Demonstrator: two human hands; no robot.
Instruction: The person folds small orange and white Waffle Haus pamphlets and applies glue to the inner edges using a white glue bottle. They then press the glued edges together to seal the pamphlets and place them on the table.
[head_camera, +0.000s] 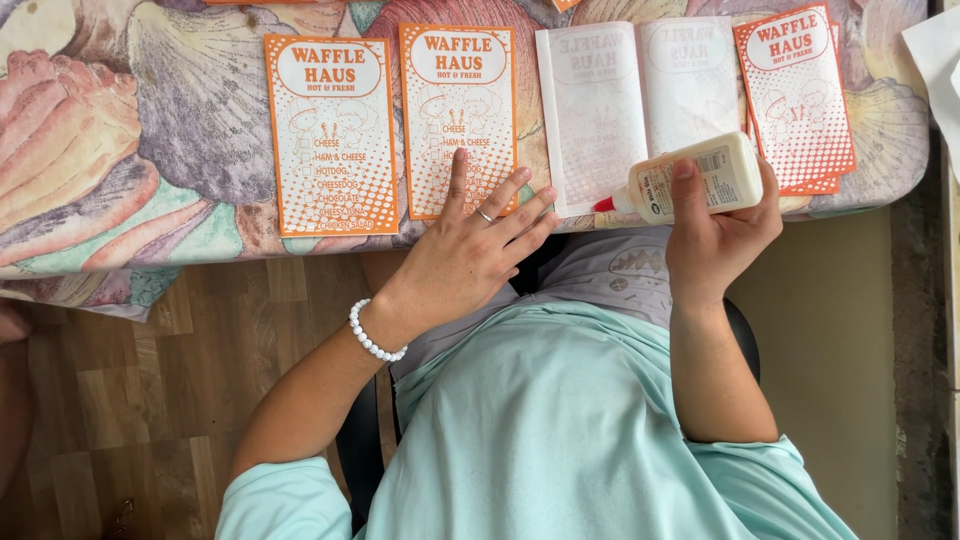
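Left hand (470, 255) flat, fingers spread, pinning the orange-and-white printed paper bag (458, 118) mid-frame — right hand (718, 225) wrapped around a cream plastic glue bottle (700, 178), red nozzle aimed at the unfolded white bag (600, 115).

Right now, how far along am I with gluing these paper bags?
Looks done: two orange printed bags lie flat, face up, side by side on the tablecloth. In hand: your right hand holds the glue bottle, its red tip at the white unfolded sheet; your left hand presses the second bag. Left: that sheet and the orange stack at the right.
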